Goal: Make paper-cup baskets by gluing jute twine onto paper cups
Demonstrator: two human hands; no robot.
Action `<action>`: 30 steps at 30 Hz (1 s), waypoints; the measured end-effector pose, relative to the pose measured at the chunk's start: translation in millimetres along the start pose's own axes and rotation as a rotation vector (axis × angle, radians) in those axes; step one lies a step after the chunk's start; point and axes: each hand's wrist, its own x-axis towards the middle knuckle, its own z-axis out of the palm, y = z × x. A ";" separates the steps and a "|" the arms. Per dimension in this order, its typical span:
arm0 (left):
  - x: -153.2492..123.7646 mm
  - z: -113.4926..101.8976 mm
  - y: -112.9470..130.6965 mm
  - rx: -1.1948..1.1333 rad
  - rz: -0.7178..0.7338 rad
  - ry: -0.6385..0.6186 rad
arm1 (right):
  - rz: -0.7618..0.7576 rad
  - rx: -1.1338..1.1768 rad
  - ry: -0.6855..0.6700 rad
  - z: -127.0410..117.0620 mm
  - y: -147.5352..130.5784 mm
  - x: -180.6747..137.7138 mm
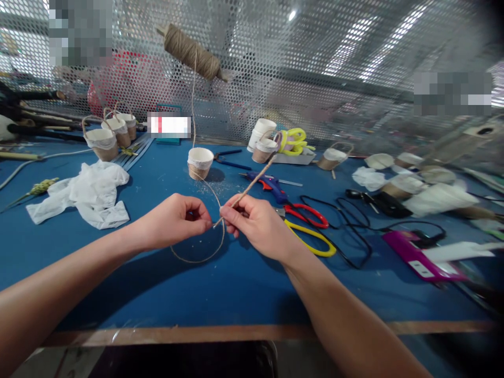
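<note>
My right hand (254,223) pinches a thin, light-brown stick-like length (255,181), which looks wrapped in twine and slants up to the right. Its lower end pokes out toward my left hand (179,220). The thumb and forefinger of that left hand are pressed together at this end, seemingly on the twine (202,261); the exact grip is hidden. Below both hands the thin twine hangs in a loose loop. Another stretch runs from my right fingers up to the small cup (200,164), brown below with a white rim. A twine spool (192,52) hangs above, its strand dropping behind the cup.
Right of my hands lie a blue glue gun (271,186), red-handled scissors (307,215), yellow-handled scissors (311,239), black cable and a purple power strip (423,257). White cloth gloves (84,194) and several handled cups (103,144) are left. A perforated metal panel (252,68) stands behind.
</note>
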 end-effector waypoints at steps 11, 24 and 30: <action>-1.7 3.9 1.5 0.031 0.010 0.019 | -0.040 -0.065 0.056 2.2 0.7 -1.2; -3.4 7.7 3.9 0.062 0.024 0.059 | -0.162 -0.203 0.192 7.6 3.5 -2.2; -2.6 10.8 3.5 0.077 0.011 0.078 | -0.183 -0.231 0.197 11.3 1.9 -3.5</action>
